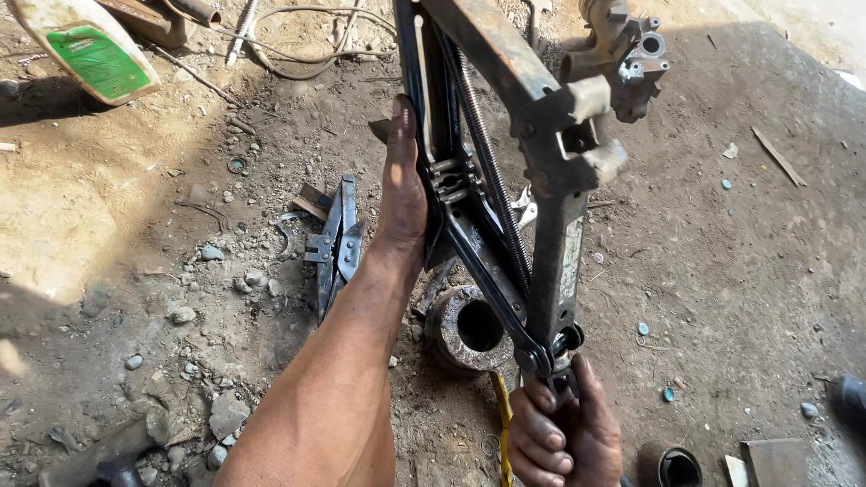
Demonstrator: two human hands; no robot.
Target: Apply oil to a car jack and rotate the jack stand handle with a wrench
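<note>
Bare dirt ground (135, 225), strewn with stones and scrap, serves as the work surface. Held above it is a rusty scissor jack (505, 180), tilted, its threaded screw running along the frame. The left hand (403, 194) lies flat and open-fingered against the jack's dark side arm. The right hand (564, 433) is closed in a fist around the jack's lower end fitting. Below lie a rusty metal ring (465, 329), folded black steel arms (336, 243) and a green-labelled bottle (90, 50).

Risk, as judged: the left palm sits beside the hinge links, so any closing of the arms could pinch it. Grease on the hands may let the jack slip onto the ring.
</note>
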